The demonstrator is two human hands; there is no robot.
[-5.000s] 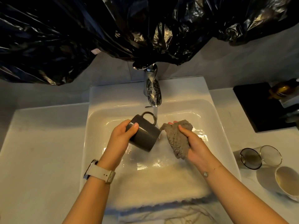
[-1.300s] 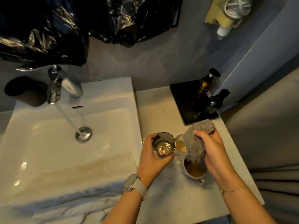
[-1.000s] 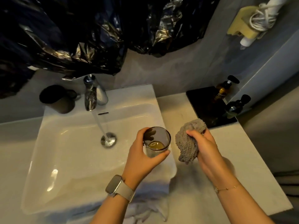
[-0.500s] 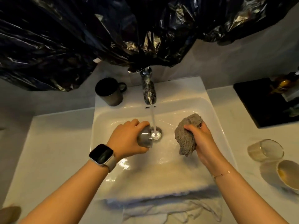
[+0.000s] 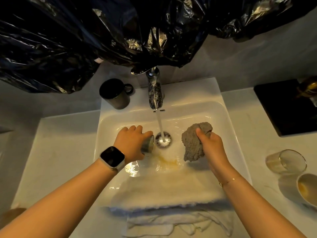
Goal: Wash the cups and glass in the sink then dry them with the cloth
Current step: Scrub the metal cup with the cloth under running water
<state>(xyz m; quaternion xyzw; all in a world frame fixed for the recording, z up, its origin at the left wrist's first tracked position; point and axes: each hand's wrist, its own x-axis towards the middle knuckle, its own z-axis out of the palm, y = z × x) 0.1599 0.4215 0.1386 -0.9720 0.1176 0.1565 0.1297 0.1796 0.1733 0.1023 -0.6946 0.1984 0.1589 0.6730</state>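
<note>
The left hand (image 5: 132,143) curls round a smoky glass (image 5: 148,144) tipped toward the drain, yellowish liquid pooling in the glossy white sink (image 5: 228,121). The right hand (image 5: 211,145) clutches a nubby grey cloth (image 5: 192,145). A matte dark mug (image 5: 116,95) stands at eleven o'clock, a clear glass (image 5: 285,161) at three; crinkled black plastic (image 5: 85,31) hangs over the tap (image 5: 155,90).

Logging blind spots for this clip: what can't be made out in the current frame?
Head view only:
- Glass: mostly covered by the left hand; how much liquid remains inside is hidden.
- White cup: cut off by the right edge.
- Amber bottle: cut off by the right edge, blurred.
- Tap handle: partly hidden under black plastic.
</note>
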